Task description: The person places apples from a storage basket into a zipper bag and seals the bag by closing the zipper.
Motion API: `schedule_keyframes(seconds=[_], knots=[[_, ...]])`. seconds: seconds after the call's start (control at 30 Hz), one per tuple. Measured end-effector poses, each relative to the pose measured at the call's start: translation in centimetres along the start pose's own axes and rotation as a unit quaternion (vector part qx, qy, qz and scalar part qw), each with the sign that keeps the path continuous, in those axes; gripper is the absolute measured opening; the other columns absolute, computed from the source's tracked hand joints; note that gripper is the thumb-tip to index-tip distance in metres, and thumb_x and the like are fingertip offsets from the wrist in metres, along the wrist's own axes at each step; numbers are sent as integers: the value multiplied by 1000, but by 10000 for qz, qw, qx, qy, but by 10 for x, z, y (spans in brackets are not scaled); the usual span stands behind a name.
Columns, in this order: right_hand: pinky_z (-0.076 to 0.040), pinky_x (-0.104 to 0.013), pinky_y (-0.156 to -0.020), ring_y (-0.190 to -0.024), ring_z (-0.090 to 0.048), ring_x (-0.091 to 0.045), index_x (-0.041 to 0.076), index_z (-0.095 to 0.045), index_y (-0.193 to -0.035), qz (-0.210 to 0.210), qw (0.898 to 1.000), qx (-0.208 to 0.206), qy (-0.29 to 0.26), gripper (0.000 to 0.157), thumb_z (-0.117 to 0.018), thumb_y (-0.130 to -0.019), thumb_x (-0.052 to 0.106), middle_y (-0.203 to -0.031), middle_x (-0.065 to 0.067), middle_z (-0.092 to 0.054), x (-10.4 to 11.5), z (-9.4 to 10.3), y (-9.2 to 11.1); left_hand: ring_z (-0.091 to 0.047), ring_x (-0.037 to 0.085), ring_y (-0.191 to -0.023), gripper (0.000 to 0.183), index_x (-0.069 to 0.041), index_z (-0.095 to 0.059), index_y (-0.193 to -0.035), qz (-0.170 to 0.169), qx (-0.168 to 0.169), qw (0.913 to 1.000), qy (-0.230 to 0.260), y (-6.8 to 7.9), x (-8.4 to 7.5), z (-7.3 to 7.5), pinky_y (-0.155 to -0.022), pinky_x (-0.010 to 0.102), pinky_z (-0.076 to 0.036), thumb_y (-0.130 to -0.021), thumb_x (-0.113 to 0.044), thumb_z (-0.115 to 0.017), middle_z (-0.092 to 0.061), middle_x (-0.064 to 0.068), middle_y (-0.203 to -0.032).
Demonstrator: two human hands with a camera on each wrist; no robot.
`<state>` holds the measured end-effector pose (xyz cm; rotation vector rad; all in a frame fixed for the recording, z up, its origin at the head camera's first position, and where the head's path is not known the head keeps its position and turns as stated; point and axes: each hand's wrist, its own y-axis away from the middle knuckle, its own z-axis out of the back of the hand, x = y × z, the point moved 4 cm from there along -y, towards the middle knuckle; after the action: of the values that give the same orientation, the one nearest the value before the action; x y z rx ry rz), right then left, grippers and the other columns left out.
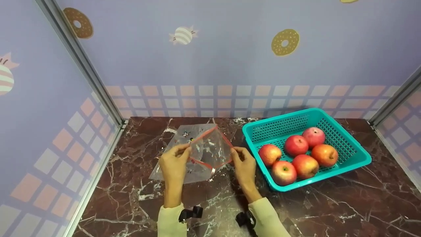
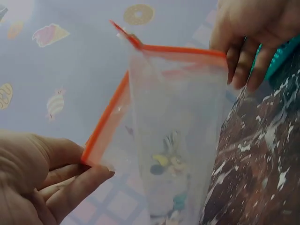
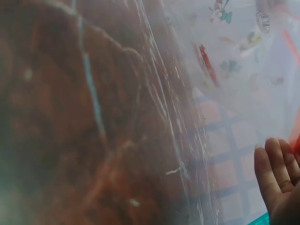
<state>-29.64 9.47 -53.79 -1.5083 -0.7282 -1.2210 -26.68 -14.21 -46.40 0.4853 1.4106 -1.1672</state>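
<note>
A clear zip bag (image 1: pixel 210 148) with an orange-red zip edge and small cartoon prints is spread between both hands, its mouth pulled apart into a diamond. My left hand (image 1: pixel 175 163) pinches one side of the zip edge between thumb and fingers, as the left wrist view shows at the bag's orange rim (image 2: pixel 107 122). On the opposite side, my right hand (image 1: pixel 244 166) pinches the rim too. In the right wrist view only some fingers (image 3: pixel 276 164) of that hand appear at the edge. Nothing is visible inside the bag.
Right of the hands stands a teal plastic basket (image 1: pixel 353 154) with several red-yellow apples (image 1: pixel 304 166) in it. The tabletop (image 1: pixel 131 210) is dark red marble pattern. A patterned wall (image 1: pixel 230 65) rises behind, with side panels at left and right.
</note>
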Motion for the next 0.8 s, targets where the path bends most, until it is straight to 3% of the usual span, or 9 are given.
schedule_keyframes(seconds=[0.13, 0.23, 0.4, 0.6, 0.8], knots=[[-56, -21, -66, -79, -67, -16, -1, -77, -110, 123, 9995, 231, 153, 13, -73, -102, 8, -93, -14, -76, 1, 2, 0, -78, 25, -72, 10, 2, -83, -99, 667, 25, 9965, 494, 2, 2, -4, -61, 22, -64, -90, 1, -84, -79, 13, -88], [-60, -25, -69, -82, -71, -21, -2, -76, -114, 52, 9988, 465, 126, 17, -73, -103, 9, -97, -16, -77, 4, 3, 1, -78, 24, -73, 12, 3, -82, -103, 966, -4, 9927, 724, 3, 2, -8, -64, 24, -65, -91, 1, -82, -79, 15, -91], [-64, -32, -81, -94, -75, -25, -4, -70, -123, -88, 9954, 873, 373, 32, -77, -101, 18, -107, -14, -77, 25, 3, 2, -78, 24, -73, 12, 2, -83, -103, 993, -122, 9915, 834, 5, 1, -14, -62, 26, -65, -91, 2, -81, -79, 16, -93], [-62, -41, -96, -109, -73, -28, -2, -65, -131, 330, 9858, 1486, 712, 42, -78, -100, 24, -120, -14, -73, 69, 9, 3, -78, 29, -76, 13, 4, -82, -103, 949, -273, 9909, 918, 6, 1, -18, -59, 27, -65, -90, 3, -81, -79, 19, -96], [-58, -41, -105, -119, -69, -30, 0, -63, -138, 689, 9800, 1808, 470, 50, -82, -97, 22, -129, -14, -70, 113, 27, -3, -78, 28, -82, 15, 5, -81, -106, 917, -171, 9908, 984, 8, 1, -20, -61, 27, -65, -91, 4, -80, -78, 20, -100]])
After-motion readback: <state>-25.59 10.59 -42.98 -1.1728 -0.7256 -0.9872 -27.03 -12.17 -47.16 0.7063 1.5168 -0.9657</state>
